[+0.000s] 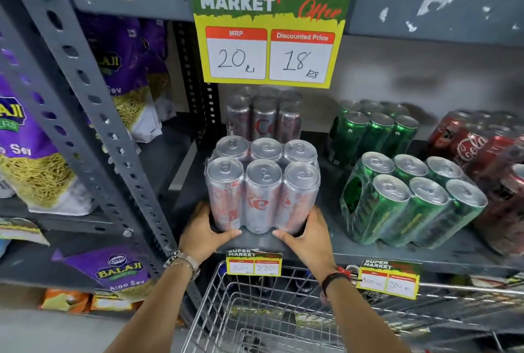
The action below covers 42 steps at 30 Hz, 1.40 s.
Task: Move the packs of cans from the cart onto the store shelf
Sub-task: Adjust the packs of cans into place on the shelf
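Observation:
A shrink-wrapped pack of silver cans [262, 185] stands upright at the front of the grey store shelf [397, 250]. My left hand [205, 230] grips its lower left side and my right hand [304, 236] grips its lower right side, thumbs under the front. A second silver pack [265, 117] stands right behind it. The wire cart [255, 310] is below my forearms, against the shelf edge; its contents are mostly hidden.
Two green can packs [411, 199] [371, 131] sit to the right, then red cola packs [487, 154] at the far right. A large price sign [270, 29] hangs above. A grey perforated upright [93, 114] and purple snack bags [31, 148] are on the left.

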Each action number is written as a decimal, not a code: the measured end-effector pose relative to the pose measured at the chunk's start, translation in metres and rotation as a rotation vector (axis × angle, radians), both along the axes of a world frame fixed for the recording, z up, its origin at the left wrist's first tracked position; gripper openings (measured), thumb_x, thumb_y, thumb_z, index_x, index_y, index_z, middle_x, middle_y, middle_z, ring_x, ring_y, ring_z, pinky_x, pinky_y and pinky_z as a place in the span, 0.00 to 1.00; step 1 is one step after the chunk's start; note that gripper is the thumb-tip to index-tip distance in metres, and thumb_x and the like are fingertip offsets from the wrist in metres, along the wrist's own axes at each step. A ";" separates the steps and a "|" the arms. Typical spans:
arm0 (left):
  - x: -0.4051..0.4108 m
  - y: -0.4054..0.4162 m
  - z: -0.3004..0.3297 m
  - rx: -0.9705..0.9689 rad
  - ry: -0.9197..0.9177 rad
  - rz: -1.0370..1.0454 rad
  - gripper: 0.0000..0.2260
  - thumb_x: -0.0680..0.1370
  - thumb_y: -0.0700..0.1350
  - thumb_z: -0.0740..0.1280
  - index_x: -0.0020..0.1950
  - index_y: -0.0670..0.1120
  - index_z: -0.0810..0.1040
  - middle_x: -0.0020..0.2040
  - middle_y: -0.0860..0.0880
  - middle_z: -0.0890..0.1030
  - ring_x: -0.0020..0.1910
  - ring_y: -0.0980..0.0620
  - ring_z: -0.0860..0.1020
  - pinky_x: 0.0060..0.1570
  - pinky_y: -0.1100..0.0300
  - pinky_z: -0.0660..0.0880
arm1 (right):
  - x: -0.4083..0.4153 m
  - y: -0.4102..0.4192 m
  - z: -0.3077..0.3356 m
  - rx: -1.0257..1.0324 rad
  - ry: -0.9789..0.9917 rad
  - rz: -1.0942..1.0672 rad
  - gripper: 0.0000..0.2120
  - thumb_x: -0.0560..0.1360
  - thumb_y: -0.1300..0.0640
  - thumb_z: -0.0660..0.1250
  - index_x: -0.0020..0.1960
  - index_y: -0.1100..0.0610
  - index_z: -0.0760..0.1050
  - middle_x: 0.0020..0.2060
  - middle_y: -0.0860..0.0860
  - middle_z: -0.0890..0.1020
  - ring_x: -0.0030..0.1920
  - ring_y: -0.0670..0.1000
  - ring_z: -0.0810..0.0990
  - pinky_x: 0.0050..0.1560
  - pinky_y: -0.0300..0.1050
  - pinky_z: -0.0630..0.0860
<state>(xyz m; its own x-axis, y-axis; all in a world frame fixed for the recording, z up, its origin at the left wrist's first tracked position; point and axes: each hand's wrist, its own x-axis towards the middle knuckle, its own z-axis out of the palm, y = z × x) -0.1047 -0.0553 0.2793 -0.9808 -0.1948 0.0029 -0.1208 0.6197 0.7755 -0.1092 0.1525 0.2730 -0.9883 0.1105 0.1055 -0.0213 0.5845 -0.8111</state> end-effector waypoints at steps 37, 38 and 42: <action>0.003 -0.001 0.004 0.022 -0.032 -0.010 0.28 0.62 0.45 0.77 0.56 0.42 0.68 0.56 0.42 0.76 0.57 0.43 0.75 0.54 0.54 0.71 | 0.005 0.000 0.003 -0.009 -0.001 -0.002 0.30 0.56 0.50 0.79 0.51 0.59 0.70 0.50 0.56 0.78 0.52 0.55 0.76 0.52 0.51 0.75; 0.003 0.000 0.003 0.016 -0.022 -0.016 0.28 0.62 0.45 0.77 0.56 0.42 0.68 0.56 0.42 0.76 0.57 0.44 0.75 0.53 0.56 0.70 | 0.006 0.000 0.004 -0.004 0.003 0.000 0.29 0.56 0.50 0.79 0.50 0.59 0.69 0.49 0.56 0.77 0.51 0.55 0.76 0.51 0.50 0.75; 0.004 0.000 0.003 0.017 -0.019 -0.015 0.28 0.62 0.45 0.77 0.57 0.41 0.69 0.57 0.41 0.76 0.57 0.43 0.75 0.53 0.56 0.70 | 0.007 -0.001 0.006 0.005 -0.022 0.023 0.29 0.57 0.50 0.79 0.50 0.59 0.69 0.47 0.51 0.74 0.52 0.55 0.75 0.52 0.50 0.74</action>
<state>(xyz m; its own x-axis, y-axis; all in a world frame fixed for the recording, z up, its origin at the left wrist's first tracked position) -0.1007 -0.0557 0.2820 -0.9836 -0.1795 -0.0194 -0.1265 0.6084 0.7834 -0.1025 0.1517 0.2785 -0.9927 0.0870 0.0838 -0.0167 0.5879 -0.8088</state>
